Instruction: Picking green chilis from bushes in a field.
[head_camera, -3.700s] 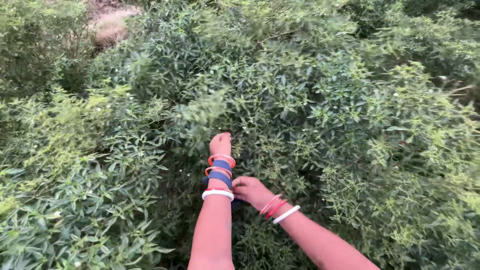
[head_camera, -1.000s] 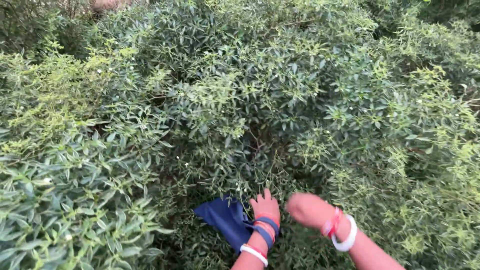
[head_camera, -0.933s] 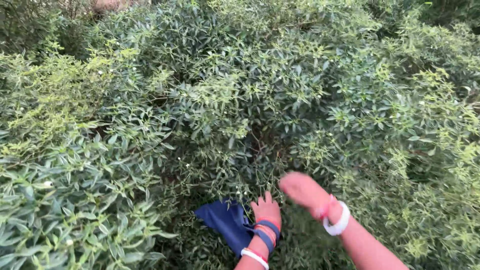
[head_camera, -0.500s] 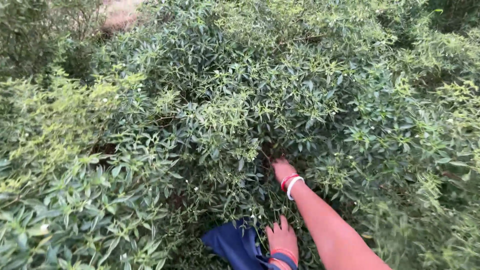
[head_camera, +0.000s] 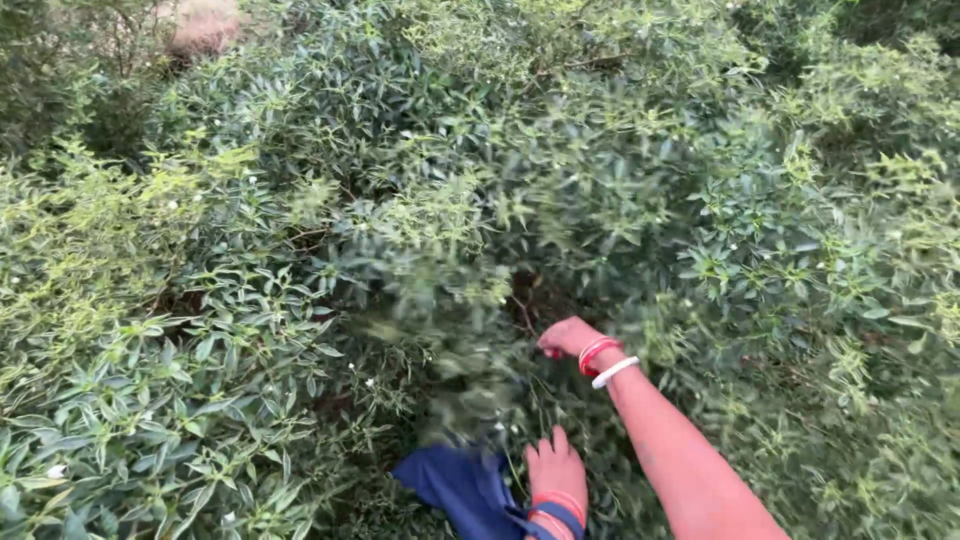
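I stand in dense green bushes (head_camera: 380, 210) with narrow leaves and a few tiny white flowers. My left hand (head_camera: 555, 468) is at the bottom edge, wearing red and blue bangles, and grips the edge of a dark blue cloth (head_camera: 458, 488) that hangs to its left. My right hand (head_camera: 566, 337), with red and white bangles on the wrist, reaches up into a dark gap in the foliage. Its fingers are curled among the stems, and the leaves hide the fingertips and whatever they touch.
Foliage fills the view on all sides, lighter yellow-green at the left (head_camera: 80, 240). A patch of bare brown earth (head_camera: 205, 25) shows at the top left. Blurred leaves (head_camera: 440, 330) cover the area just left of my right hand.
My right hand has gone from beside the left hand up and forward into the bush. The left hand and blue cloth have dropped lower in view. Leaves near the right hand are moving.
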